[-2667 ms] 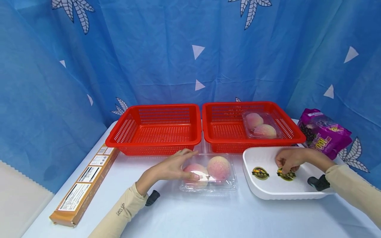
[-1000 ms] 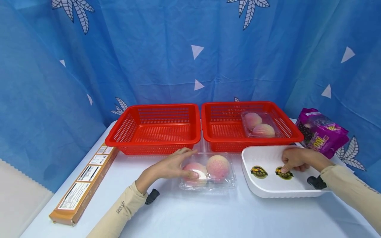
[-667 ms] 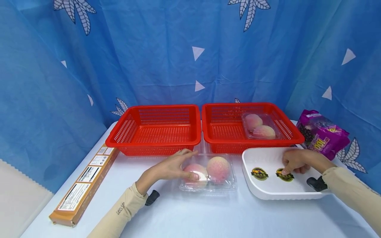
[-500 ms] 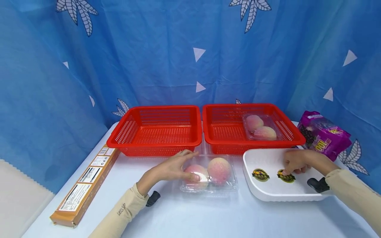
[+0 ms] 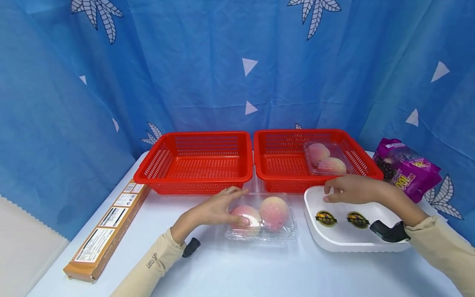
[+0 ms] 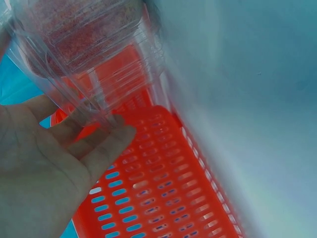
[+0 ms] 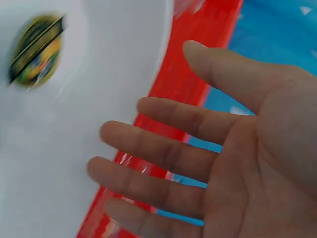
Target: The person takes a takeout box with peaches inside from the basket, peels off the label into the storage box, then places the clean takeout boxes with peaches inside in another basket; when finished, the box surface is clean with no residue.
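My left hand [image 5: 214, 209] holds the left side of a clear plastic clamshell box [image 5: 259, 234] on the table. Its thumb lies across the top and the other fingers reach round the far side, as the left wrist view shows at the box's rim [image 6: 81, 99]. Two pink-yellow peaches [image 5: 273, 210] sit inside. Over the white tub [image 5: 322, 244], my right hand [image 5: 352, 189] hovers with its fingers spread and nothing in them. On the tub's inside lie two dark oval stickers with gold lettering, a left sticker [image 5: 326, 218] and a right sticker [image 5: 358, 220].
Behind stand two red slotted baskets: the left basket [image 5: 193, 179] and the right basket [image 5: 282, 178], which contains another box of peaches [image 5: 328, 161]. A purple grape bag [image 5: 404, 169] leans at the far right. A long brown carton [image 5: 107, 231] lies along the left edge.
My right hand has lifted from the right sticker at the tub's bottom, opened, and moved up and left. The left hand and its box have not moved.
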### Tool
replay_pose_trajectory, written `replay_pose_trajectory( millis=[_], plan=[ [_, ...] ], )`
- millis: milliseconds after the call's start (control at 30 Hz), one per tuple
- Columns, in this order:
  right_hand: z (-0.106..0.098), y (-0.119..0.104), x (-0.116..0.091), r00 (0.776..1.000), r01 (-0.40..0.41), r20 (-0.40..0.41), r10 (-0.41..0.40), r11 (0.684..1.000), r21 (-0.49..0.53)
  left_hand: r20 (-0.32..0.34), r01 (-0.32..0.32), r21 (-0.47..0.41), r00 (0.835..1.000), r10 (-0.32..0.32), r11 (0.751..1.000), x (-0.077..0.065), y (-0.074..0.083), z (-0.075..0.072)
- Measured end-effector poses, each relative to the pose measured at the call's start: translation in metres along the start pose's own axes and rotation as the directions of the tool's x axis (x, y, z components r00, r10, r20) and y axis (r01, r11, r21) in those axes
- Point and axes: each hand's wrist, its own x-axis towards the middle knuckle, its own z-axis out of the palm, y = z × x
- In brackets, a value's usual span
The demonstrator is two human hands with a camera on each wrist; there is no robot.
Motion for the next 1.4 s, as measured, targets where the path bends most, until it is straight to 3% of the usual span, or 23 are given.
replay_pose_trajectory(
  millis=[233,467,667,900,1067,1400],
  plan=[
    [-0.001,-0.039,0.017,0.986,0.155,-0.058,-0.155,0.988,-0.008,0.014,0.002,-0.033,1.0,-0.002,0.999,0.001,-0.001,-0.001],
    [0.01,-0.064,0.047,0.972,0.232,0.013,-0.234,0.968,0.094,0.019,0.0,-0.037,1.0,0.0,0.999,0.0,-0.001,-0.002],
    [0.024,-0.075,0.074,0.964,0.206,0.117,-0.239,0.949,0.238,0.041,0.002,-0.045,0.999,0.0,0.999,-0.001,0.001,-0.002],
    [0.033,-0.079,0.094,0.965,0.158,0.152,-0.216,0.933,0.323,0.085,-0.033,-0.073,0.996,0.039,0.997,-0.001,0.003,-0.002],
    [0.036,-0.083,0.099,0.965,0.143,0.159,-0.208,0.928,0.343,0.101,-0.071,-0.096,0.992,0.08,0.993,-0.001,0.003,-0.002],
    [0.045,-0.089,0.101,0.958,0.103,0.205,-0.202,0.905,0.413,0.118,-0.068,-0.128,0.989,0.083,0.99,0.0,0.003,-0.002]
  ],
)
